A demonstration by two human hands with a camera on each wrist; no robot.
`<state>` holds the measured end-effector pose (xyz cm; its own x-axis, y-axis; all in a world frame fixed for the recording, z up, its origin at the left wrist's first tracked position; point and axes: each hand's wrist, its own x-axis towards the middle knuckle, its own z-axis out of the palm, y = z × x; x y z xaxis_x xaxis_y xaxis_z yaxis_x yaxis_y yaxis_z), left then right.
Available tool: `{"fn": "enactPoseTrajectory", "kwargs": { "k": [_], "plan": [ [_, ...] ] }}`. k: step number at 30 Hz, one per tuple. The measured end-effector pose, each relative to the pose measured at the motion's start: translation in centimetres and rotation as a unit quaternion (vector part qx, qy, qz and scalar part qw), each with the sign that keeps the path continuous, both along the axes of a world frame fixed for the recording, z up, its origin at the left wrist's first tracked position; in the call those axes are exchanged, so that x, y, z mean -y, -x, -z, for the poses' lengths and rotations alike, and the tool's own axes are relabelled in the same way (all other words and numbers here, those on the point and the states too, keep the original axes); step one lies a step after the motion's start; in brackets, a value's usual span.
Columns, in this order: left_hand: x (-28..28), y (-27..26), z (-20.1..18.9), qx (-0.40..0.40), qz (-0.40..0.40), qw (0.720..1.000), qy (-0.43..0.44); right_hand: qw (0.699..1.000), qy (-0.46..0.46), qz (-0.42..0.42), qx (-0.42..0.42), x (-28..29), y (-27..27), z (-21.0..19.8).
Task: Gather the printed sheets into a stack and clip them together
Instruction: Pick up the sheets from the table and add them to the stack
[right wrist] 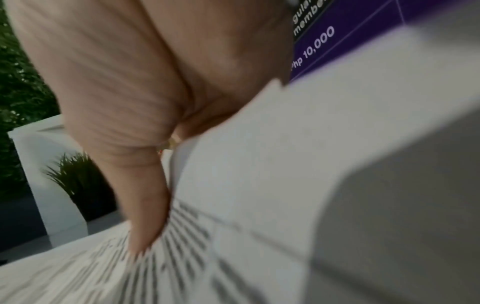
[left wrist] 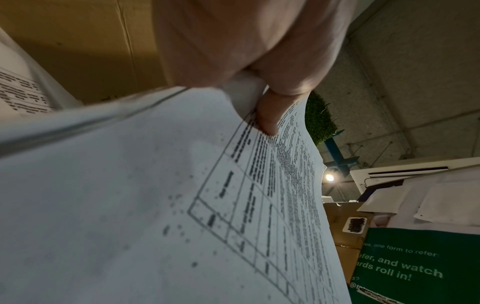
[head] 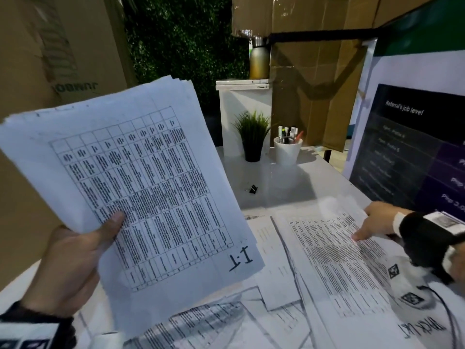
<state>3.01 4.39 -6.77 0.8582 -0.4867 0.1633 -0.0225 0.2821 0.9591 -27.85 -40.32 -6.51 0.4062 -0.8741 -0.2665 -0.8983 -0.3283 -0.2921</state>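
Gripping a stack of printed sheets (head: 141,177) by its lower corner, the left hand (head: 73,263) was seen raised above the near left part of the white table (head: 297,182), with the thumb (head: 113,221) pressed flat on the top page and the fingers hidden behind the paper. From the left wrist view, the thumb (left wrist: 270,115) was shown clamped over the printed grid of the stack (left wrist: 155,195), the sheet edges slightly fanned. A handwritten mark was visible at the bottom corner of the top page. More loose sheets (head: 289,285) were spread overlapping across the near half of the table. One sheet (head: 337,253) at the right side of the table was pinched at its far edge by the right hand (head: 377,222), thumb on top and fingers under the lifted, blurred corner; in the right wrist view the thumb (right wrist: 145,205) was laid on the print and the paper (right wrist: 285,164) was curled up against the palm. A black binder clip (head: 252,189) lay on the bare table, beyond the loose sheets and well apart from both hands. At the far edge of the table stood a small potted plant (head: 251,137) and, just beside it, a white cup of pens (head: 287,149).
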Motion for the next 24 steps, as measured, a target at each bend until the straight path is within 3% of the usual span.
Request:
{"fn": "enactPoseTrajectory", "kwargs": {
  "k": [4, 8, 11, 16, 24],
  "plan": [
    [0.1, 1.1, -0.7, 0.023, -0.002, 1.000, -0.014, 0.980, -0.024, 0.007, 0.200, -1.1, 0.7, -1.3],
    [0.5, 2.2, -1.4, 0.007, 0.000, 1.000, 0.017, 0.928, -0.012, -0.036, 0.370, -2.3, 1.6, -3.8],
    [1.6, 3.4, -2.0, -0.007, 0.006, 1.000, 0.018, 0.879, -0.052, -0.029, 0.474, -2.8, 1.1, -5.5],
    [3.7, 5.5, -2.7, -0.059, 0.059, 0.996, 0.007, 0.813, -0.116, -0.072, 0.565, -5.1, -1.3, -6.8],
    [8.0, 7.7, -2.8, -0.111, 0.119, 0.986, -0.035, 0.750, -0.183, -0.122, 0.623, -7.9, -4.7, -6.1]
  ]
}}
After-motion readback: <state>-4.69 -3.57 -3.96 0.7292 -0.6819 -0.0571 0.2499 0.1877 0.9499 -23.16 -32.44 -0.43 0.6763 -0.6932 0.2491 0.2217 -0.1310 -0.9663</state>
